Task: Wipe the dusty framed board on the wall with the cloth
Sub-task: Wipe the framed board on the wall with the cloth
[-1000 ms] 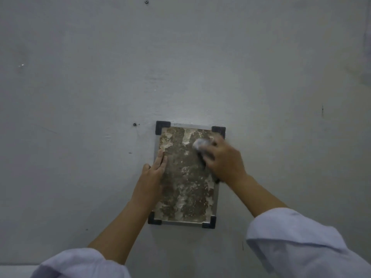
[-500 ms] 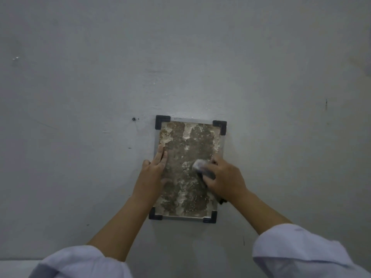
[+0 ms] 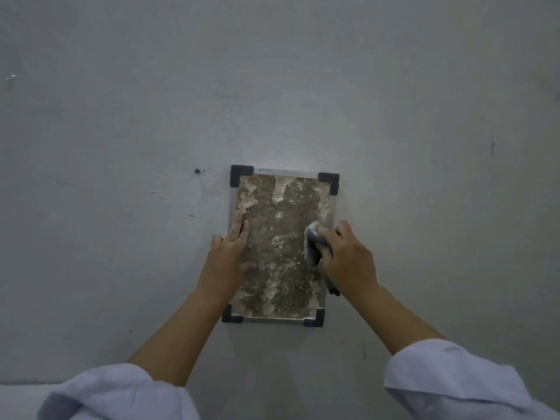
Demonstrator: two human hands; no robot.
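Framed board [image 3: 281, 247] mounted upright on grey wall [image 3: 121, 147], centre of view; black corner caps, surface blotched brown and pale. Left hand [image 3: 228, 259] flat against board's left edge, fingers extended and together, thumb spread onto surface. Right hand [image 3: 348, 262] at board's right side, fingers curled and clamped on bunched grey cloth [image 3: 313, 244]; cloth pressed against board surface. Pale sleeves [image 3: 454, 383] pushed back on both forearms.

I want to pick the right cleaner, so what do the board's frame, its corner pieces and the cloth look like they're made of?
Frame: probably brushed aluminium, pale grey with a dull sheen. Corner pieces: likely matt black plastic, moulded L-shapes. Cloth: soft grey fabric, bunched in the right hand; the weave is too blurred to tell.
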